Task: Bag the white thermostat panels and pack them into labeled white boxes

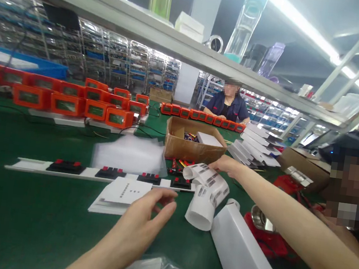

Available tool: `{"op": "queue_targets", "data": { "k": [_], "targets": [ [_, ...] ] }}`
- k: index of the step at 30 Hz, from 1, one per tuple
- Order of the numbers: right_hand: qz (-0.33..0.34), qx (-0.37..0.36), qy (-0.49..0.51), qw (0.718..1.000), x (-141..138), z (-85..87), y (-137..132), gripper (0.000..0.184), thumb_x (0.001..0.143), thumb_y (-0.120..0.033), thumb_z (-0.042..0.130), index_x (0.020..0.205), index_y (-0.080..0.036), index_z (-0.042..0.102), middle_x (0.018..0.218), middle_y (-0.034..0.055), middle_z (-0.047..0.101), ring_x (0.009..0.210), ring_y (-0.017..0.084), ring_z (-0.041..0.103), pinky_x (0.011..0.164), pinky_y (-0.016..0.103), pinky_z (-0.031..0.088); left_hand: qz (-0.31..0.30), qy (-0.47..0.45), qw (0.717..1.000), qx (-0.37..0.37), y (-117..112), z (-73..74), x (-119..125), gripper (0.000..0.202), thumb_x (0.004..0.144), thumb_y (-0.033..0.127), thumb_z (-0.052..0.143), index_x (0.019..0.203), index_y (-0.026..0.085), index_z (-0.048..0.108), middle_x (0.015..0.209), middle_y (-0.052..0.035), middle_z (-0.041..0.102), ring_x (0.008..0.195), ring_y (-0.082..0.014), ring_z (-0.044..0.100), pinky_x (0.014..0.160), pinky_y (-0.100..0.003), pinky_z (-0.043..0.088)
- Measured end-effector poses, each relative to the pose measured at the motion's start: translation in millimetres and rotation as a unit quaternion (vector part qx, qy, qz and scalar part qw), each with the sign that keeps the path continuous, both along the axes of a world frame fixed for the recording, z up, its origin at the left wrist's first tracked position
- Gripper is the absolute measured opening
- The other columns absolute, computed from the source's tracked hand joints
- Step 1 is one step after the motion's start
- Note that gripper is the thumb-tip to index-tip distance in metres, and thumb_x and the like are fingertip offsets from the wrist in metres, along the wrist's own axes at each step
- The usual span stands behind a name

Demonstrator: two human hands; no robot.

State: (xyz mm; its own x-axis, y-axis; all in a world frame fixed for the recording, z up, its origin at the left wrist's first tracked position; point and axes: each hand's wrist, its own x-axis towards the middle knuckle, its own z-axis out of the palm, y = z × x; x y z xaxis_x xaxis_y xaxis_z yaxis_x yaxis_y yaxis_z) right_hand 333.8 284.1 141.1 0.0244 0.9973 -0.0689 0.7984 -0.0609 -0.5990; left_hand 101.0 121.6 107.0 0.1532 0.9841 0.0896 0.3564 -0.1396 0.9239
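My left hand (143, 220) hovers above the green table, thumb and curled fingers apart, holding nothing. Beside it lies a small stack of white printed sheets (125, 195). My right hand (225, 164) reaches forward to the near right corner of a cardboard box (193, 152), at the upper edge of a curled strip of printed labels (210, 185). Its fingertips are partly hidden there, so I cannot tell whether they grip anything. Behind my left hand runs a white channel (90, 173) bearing several black parts with red ends (66, 166).
A long white housing (243, 253) lies right of the labels, near red parts (265, 234). Clear plastic sheets (127, 152) lie left of the box. Orange-framed lamps (67, 104) line the back left. One person (228, 103) sits opposite; another (356, 197) is close at right. A shelf (166, 31) crosses overhead.
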Motion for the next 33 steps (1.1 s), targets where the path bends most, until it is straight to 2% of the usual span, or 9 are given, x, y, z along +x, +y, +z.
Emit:
{"op": "queue_targets", "data": {
  "k": [2,4,7,9,13,18,21,25,33],
  "targets": [
    [0.010,-0.029,0.030,0.999,-2.0,2.3,-0.2,0.025,0.091,-0.032,0.057,0.109,-0.015,0.059,0.107,0.0061,0.061,0.089,0.018,0.062,0.075,0.035,0.054,-0.007,-0.102,0.993,-0.062,16.8,2.6,16.1,0.028,0.079,0.036,0.058,0.099,0.018,0.064,0.094,-0.0056,0.068,0.089,-0.0227,0.060,0.082,-0.035,0.045],
    [0.025,-0.046,0.058,0.997,-1.8,7.4,-3.5,0.021,0.090,-0.030,0.058,0.104,-0.014,0.060,0.102,0.0049,0.063,0.085,0.017,0.063,0.073,0.034,0.054,0.009,-0.201,0.971,-0.131,32.8,-1.6,28.5,0.023,0.072,0.027,0.064,0.092,0.016,0.065,0.087,-0.0059,0.069,0.086,-0.0221,0.060,0.081,-0.034,0.045],
    [0.062,-0.051,0.117,0.990,0.1,16.2,-15.6,0.010,0.087,-0.018,0.060,0.094,-0.012,0.063,0.087,0.0025,0.066,0.074,0.013,0.063,0.071,0.029,0.053,0.024,-0.274,0.944,-0.181,50.7,-11.5,41.5,0.014,0.067,0.020,0.066,0.080,0.014,0.064,0.075,-0.0048,0.068,0.076,-0.0193,0.061,0.078,-0.033,0.046],
    [0.091,-0.045,0.160,0.982,1.7,20.7,-26.3,0.010,0.084,-0.010,0.059,0.092,-0.012,0.065,0.082,0.0023,0.068,0.070,0.012,0.062,0.071,0.026,0.052,0.014,-0.307,0.933,-0.189,57.3,-14.7,47.1,0.011,0.067,0.020,0.066,0.076,0.013,0.065,0.073,-0.0053,0.068,0.074,-0.0176,0.061,0.078,-0.031,0.046],
    [0.133,-0.035,0.221,0.966,5.3,24.6,-43.9,0.017,0.079,-0.010,0.061,0.095,-0.014,0.066,0.085,0.0038,0.072,0.074,0.013,0.064,0.072,0.025,0.051,-0.020,-0.381,0.906,-0.185,63.0,-9.3,54.2,0.016,0.068,0.019,0.066,0.082,0.012,0.069,0.081,-0.0072,0.071,0.078,-0.0149,0.062,0.081,-0.027,0.044],
    [0.160,-0.029,0.233,0.959,11.1,25.5,-55.2,0.017,0.076,-0.014,0.063,0.093,-0.014,0.066,0.087,0.0045,0.072,0.081,0.014,0.065,0.081,0.028,0.050,-0.036,-0.445,0.879,-0.170,69.7,-0.2,60.6,0.022,0.069,0.010,0.060,0.088,0.013,0.069,0.087,-0.0084,0.072,0.083,-0.0158,0.064,0.081,-0.026,0.045],
    [0.173,-0.014,0.215,0.961,15.8,24.6,-59.0,0.017,0.076,-0.015,0.062,0.092,-0.015,0.065,0.087,0.0039,0.071,0.082,0.015,0.064,0.082,0.029,0.049,-0.027,-0.467,0.868,-0.168,75.1,0.9,64.0,0.026,0.070,0.005,0.055,0.092,0.012,0.067,0.090,-0.0097,0.072,0.083,-0.0161,0.064,0.078,-0.025,0.047],
    [0.204,0.010,0.171,0.964,22.6,20.7,-60.9,0.015,0.075,-0.018,0.062,0.090,-0.016,0.065,0.084,0.0027,0.070,0.081,0.016,0.064,0.080,0.031,0.049,-0.008,-0.493,0.856,-0.154,82.9,3.2,66.7,0.023,0.076,0.006,0.054,0.095,0.012,0.064,0.095,-0.0112,0.070,0.082,-0.0165,0.065,0.073,-0.025,0.048],
    [0.247,0.043,0.068,0.966,32.9,13.5,-65.1,0.014,0.079,-0.024,0.058,0.088,-0.017,0.065,0.085,0.0033,0.069,0.084,0.021,0.063,0.080,0.033,0.049,-0.003,-0.526,0.845,-0.097,90.9,12.7,60.3,0.036,0.074,-0.001,0.050,0.105,0.015,0.059,0.104,-0.0084,0.068,0.087,-0.0141,0.063,0.076,-0.023,0.050]
  ]
}}
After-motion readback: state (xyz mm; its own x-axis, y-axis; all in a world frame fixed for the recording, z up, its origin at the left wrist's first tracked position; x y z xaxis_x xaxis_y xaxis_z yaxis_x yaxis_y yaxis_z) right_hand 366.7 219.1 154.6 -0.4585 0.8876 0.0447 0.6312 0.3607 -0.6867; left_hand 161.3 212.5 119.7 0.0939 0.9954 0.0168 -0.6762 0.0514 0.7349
